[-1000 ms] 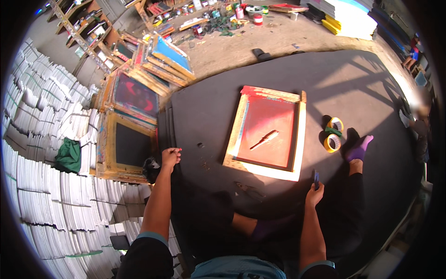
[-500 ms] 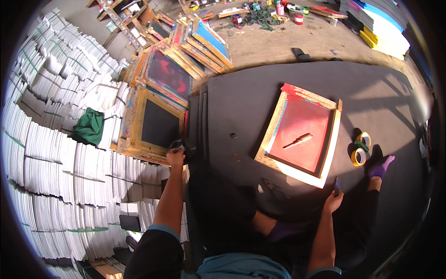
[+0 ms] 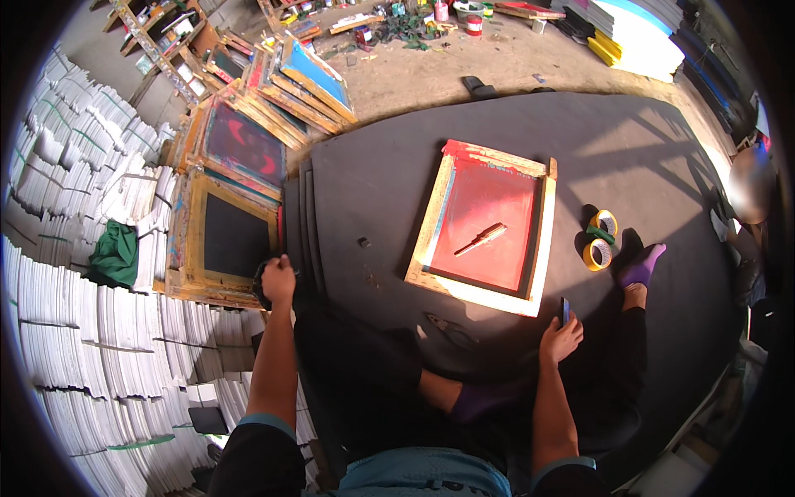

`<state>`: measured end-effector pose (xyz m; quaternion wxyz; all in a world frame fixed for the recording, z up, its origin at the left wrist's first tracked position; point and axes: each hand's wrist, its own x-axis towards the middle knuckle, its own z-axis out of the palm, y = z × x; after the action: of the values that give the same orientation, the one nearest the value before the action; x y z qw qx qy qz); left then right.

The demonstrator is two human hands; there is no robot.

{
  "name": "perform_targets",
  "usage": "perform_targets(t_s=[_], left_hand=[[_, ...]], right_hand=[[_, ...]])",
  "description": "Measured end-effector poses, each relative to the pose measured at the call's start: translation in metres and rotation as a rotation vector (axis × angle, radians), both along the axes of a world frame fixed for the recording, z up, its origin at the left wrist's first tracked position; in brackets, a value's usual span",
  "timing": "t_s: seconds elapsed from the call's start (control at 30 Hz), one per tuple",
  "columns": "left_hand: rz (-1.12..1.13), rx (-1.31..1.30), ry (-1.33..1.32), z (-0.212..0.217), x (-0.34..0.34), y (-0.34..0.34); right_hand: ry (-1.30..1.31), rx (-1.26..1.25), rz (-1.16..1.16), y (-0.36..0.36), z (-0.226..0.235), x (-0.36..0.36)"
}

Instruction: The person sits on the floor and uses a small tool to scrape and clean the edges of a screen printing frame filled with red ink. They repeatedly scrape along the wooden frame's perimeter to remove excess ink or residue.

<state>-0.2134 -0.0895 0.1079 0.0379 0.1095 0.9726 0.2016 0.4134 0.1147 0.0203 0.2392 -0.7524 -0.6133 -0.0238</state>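
My left hand [image 3: 279,280] is closed on a dark crumpled thing, mostly hidden by the fingers, beside a wooden frame with a dark panel [image 3: 238,234]. My right hand [image 3: 561,338] grips a slim blue tool [image 3: 565,311] that points upward; its exact kind is unclear. Just beyond that hand, a red-meshed silk screen [image 3: 497,195] in a wooden frame lies on the black sheet [image 3: 373,190]. On its mesh rests what looks like a brown-handled screwdriver [image 3: 490,234]. Pliers [image 3: 450,330] lie between the screen and my legs.
Two yellow tape rolls [image 3: 597,255] sit by my purple-socked foot [image 3: 640,267]. White stacked sheets [image 3: 99,348] bank up at the left, with a green cloth [image 3: 114,254] on them. More wooden screens [image 3: 310,79] lean behind. Another person [image 3: 749,186] is at the right edge.
The view has swung to the right, so everything sits further left. My left hand has turned, and the dark thing in it shows less. My right hand still holds the blue tool.
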Motion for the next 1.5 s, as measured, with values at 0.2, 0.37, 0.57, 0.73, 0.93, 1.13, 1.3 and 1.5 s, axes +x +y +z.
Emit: perform_targets(t_s=[0.2, 0.37, 0.57, 0.73, 0.93, 1.13, 1.3, 1.5], left_hand=[[-0.563, -0.016, -0.187, -0.016, 0.048, 0.078], [-0.847, -0.107, -0.329, -0.051, 0.14, 0.132], [-0.736, -0.252, -0.367, -0.023, 0.226, 0.159], [-0.673, -0.255, -0.318, -0.037, 0.274, 0.15], [-0.839, -0.055, -0.442, -0.058, 0.347, 0.135], [-1.219, 0.192, 0.031, -0.062, 0.314, 0.153], [-1.622, -0.09, 0.193, -0.052, 0.27, 0.195], [-1.625, -0.231, 0.256, -0.066, 0.291, 0.195]], right_hand=[[-0.1, -0.056, 0.815, -0.008, 0.051, -0.092], [-0.205, -0.252, 0.99, 0.016, 0.001, -0.105], [-0.239, -0.163, 1.035, 0.029, 0.005, -0.069], [-0.381, -0.074, 1.158, 0.065, 0.006, -0.028], [-0.453, -0.053, 0.898, 0.121, 0.007, 0.009], [0.474, -0.216, 0.147, 0.069, 0.002, -0.033], [0.598, -0.399, 0.075, 0.033, -0.015, -0.078], [0.519, -0.541, 0.086, 0.065, 0.004, -0.077]])
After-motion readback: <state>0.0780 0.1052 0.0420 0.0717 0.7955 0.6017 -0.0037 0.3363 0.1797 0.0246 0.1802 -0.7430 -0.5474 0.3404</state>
